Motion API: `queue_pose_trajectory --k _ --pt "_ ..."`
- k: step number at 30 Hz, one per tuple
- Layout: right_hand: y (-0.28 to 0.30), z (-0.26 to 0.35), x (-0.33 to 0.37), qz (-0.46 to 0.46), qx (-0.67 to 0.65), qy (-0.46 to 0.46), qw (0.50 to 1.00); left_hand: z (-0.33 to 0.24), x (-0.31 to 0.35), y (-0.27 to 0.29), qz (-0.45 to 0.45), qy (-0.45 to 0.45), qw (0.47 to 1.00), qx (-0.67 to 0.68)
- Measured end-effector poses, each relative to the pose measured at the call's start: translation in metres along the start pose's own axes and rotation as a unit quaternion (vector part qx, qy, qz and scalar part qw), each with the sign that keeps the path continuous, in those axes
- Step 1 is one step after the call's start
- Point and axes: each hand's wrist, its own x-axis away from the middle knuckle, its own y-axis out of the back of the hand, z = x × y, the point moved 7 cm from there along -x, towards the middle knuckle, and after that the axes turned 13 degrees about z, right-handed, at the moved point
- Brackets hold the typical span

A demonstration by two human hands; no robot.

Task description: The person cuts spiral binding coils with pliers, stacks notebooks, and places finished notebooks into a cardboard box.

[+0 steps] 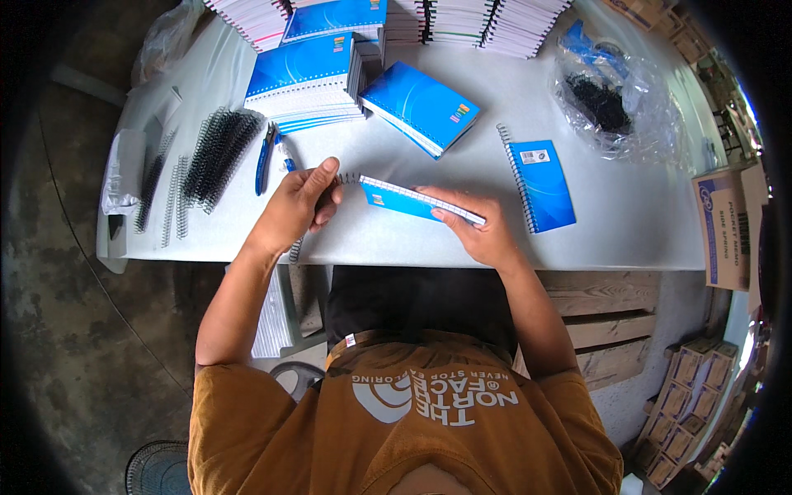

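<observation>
My right hand (pixel 477 224) grips a small blue notebook (pixel 399 203) by its right end, with the punched edge turned upward. A dark spiral wire coil (pixel 350 177) reaches the notebook's left corner. My left hand (pixel 304 202) is closed around that coil, thumb raised, and the coil's other end hangs below the hand at the table edge. How far the coil is threaded into the holes I cannot tell. On the right lies a blue notebook with its spiral fitted (pixel 543 186). Blue-handled pliers (pixel 264 161) and a blue-and-white pen-like tool (pixel 285 154) rest beyond my left hand.
Loose spiral coils (pixel 219 157) lie at the left of the white table (pixel 462 252). Unbound blue notebooks (pixel 301 70) are stacked at the back, with another small stack (pixel 422 107) beside them. A plastic bag (pixel 652 124) with black pieces sits far right, near a cardboard box (pixel 726 231).
</observation>
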Motion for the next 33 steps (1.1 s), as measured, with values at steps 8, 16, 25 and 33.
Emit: queue_pose_trajectory --k 8,16,25,33 --pt "-0.001 0.006 0.000 -0.003 0.018 0.023 1.000 -0.063 0.015 -0.014 -0.041 -0.264 0.888 -0.373" --pt "-0.019 0.020 0.004 -0.026 0.101 0.035 0.994 -0.070 0.030 -0.042 -0.212 -0.262 0.674 -0.657" --pt "-0.056 0.033 0.009 -0.006 0.115 0.080 0.990 -0.001 0.060 -0.031 -0.358 -0.336 0.601 -0.630" --pt "-0.061 0.031 0.007 -0.003 0.121 0.134 0.984 0.009 0.066 -0.060 -0.316 -0.413 0.596 -0.612"
